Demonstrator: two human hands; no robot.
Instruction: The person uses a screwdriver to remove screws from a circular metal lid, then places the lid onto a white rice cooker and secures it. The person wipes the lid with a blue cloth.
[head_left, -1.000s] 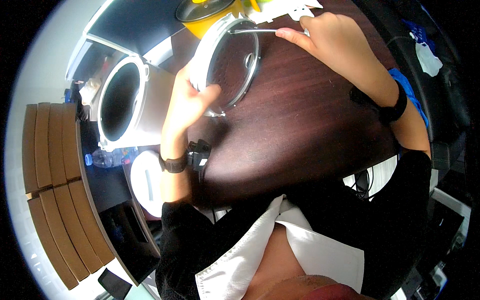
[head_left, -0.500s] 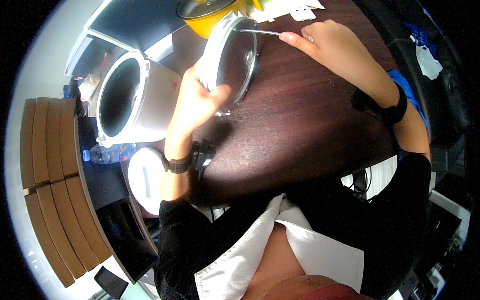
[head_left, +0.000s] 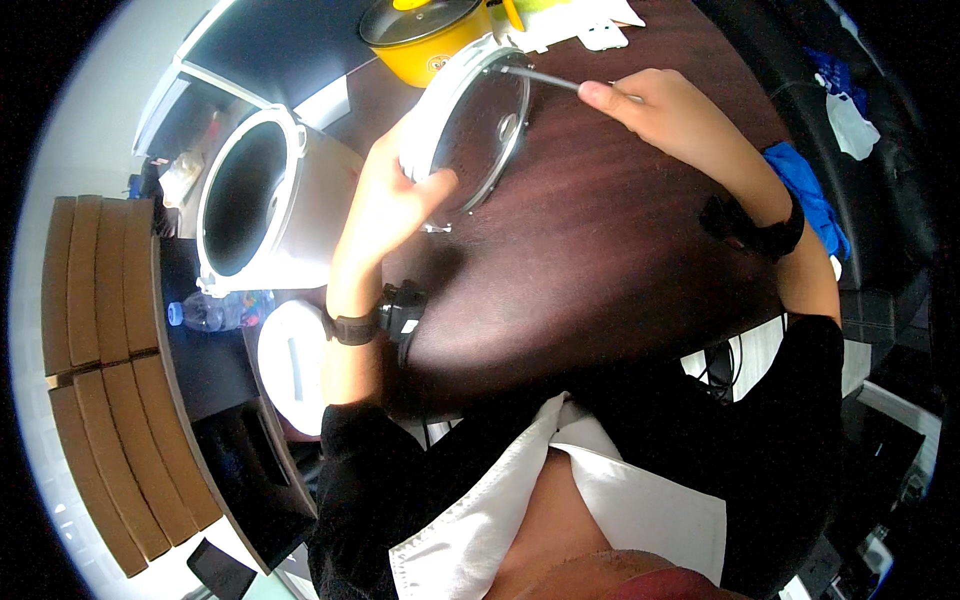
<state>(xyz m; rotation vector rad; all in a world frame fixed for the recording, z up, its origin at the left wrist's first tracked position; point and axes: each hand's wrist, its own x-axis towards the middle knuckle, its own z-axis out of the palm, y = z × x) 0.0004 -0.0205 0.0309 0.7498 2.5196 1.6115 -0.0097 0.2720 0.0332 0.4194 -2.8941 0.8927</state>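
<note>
1. A dark wood-grain table [head_left: 600, 220] fills the middle of the view, with a yellow pot [head_left: 425, 57] and a flat white piece [head_left: 603, 37] at its far side, brown boxes [head_left: 85, 290] stacked at left, and a blue cloth [head_left: 812, 205] by the right edge.
2. A white drum-shaped housing [head_left: 315, 215] lies to the left, its dark round mouth facing left.
3. The round white part [head_left: 440, 100] is held tilted up over the table, between the housing and the right hand [head_left: 665, 105], with its bright-edged dark face turned to the right.
4. The left hand [head_left: 385, 200] is clamped on the near-left rim, thumb over the front; its other fingers are largely hidden behind.
5. The right hand, well apart from the left, is closed around a slim metal rod [head_left: 550, 79], thumb laid along it. The rod reaches the upper part of the face; whether its tip touches cannot be told.
6. For good control, I would judge, the left grip should keep the rim from rocking, while the right wrist keeps the rod lined up with the spot it meets.
7. Light, even pressure seems wise, with the left thumb low, out of the tip's path should it slip.
</note>
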